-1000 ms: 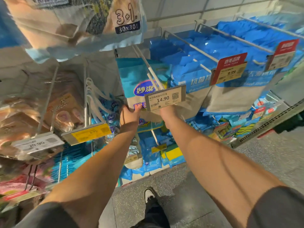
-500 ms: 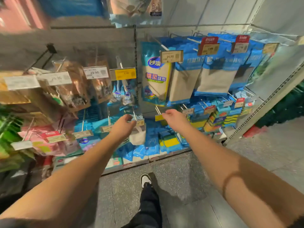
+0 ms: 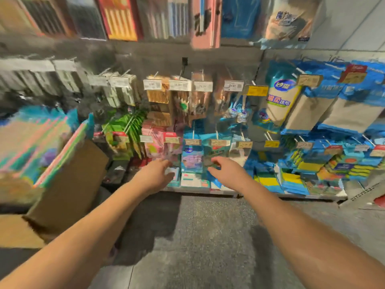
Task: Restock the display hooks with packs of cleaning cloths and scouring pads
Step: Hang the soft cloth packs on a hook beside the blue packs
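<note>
1. Your left hand [image 3: 155, 175]: reached out toward the low rows of the display rack, fingers loosely spread, holding nothing; motion blur hides whether its fingertips touch the pink pack [image 3: 153, 146] hanging just above it.
2. Your right hand [image 3: 226, 171]: stretched forward just right of the left, fingers relaxed and slightly curled, empty, in front of the teal plastic pack of cleaning cloths [image 3: 215, 156].
3. Teal plastic pack of cleaning cloths: hanging on a low hook, directly behind your right fingertips; contact cannot be told.
4. Tall white-and-blue cloth pack with green lettering [image 3: 279, 101]: hanging up and to the right of the teal pack.
5. Yellow-and-blue scouring pads [image 3: 291, 178]: stacked on the bottom shelf, right of the teal pack.
6. Brown cardboard box [image 3: 70, 184]: on the floor, well left of the teal pack, flap raised.
7. Grey speckled floor [image 3: 208, 236]: below the teal pack, between your forearms.
</note>
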A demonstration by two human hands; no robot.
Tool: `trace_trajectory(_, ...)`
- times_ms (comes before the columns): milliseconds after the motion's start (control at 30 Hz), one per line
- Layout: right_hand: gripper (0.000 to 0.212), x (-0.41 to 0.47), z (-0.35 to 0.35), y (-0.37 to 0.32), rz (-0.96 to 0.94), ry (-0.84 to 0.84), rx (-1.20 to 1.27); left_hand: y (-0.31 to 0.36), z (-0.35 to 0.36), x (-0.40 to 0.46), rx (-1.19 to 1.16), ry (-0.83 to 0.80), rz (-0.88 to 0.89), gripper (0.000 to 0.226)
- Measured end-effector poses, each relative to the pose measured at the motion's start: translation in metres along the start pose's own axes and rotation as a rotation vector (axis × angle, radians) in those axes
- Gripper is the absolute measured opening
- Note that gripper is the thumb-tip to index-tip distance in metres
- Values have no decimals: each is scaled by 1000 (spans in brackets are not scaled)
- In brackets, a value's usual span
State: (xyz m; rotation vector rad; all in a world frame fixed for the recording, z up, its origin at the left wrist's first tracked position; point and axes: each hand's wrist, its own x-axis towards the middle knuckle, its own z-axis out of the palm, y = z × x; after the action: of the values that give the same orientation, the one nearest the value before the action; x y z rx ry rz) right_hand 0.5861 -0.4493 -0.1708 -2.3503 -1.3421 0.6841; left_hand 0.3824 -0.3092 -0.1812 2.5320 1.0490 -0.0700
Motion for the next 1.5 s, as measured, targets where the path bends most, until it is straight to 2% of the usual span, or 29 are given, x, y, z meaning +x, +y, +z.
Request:
trace_trajectory(133,47,0,57,-80,-79,-38,-45,-86,-32,-64,55,37,-30,40)
trace_trajectory(367,50,-11,166,-245,-112,-44,35,-250,-89,-173,81,65,-139,35)
trace_trajectory(600,54,0,221,-361,-143,-62,61,-365,-130,-214,0,117,-200,35)
trace_trajectory(867,64,77,253,-415,-35,-100,114,-420,-158,-160,-202,181,-270,41)
trace_trajectory(1000,79,130,271,-422,63,-127,244,-441,-167,-109,-252,144,-299,50)
trace_trajectory(1167,86,182,287,-432,223,-115,466,-455,-171,-51,-250,54,-330,54)
trace_trajectory(1233,81,196,298,-435,270,-102,548,-456,-171,-33,-222,14,-337,51)
trace_trajectory(1367,57,209,313,-456,261,-94,731,-459,-169,-2,-284,14,-400,36)
trace_trajectory(1433,55,210,321,-465,310,-134,914,-462,-168,9,-311,28,-446,24)
trace_trajectory(1500,53,209,329,-467,375,-153,1065,-461,-170,18,-305,18,-503,22)
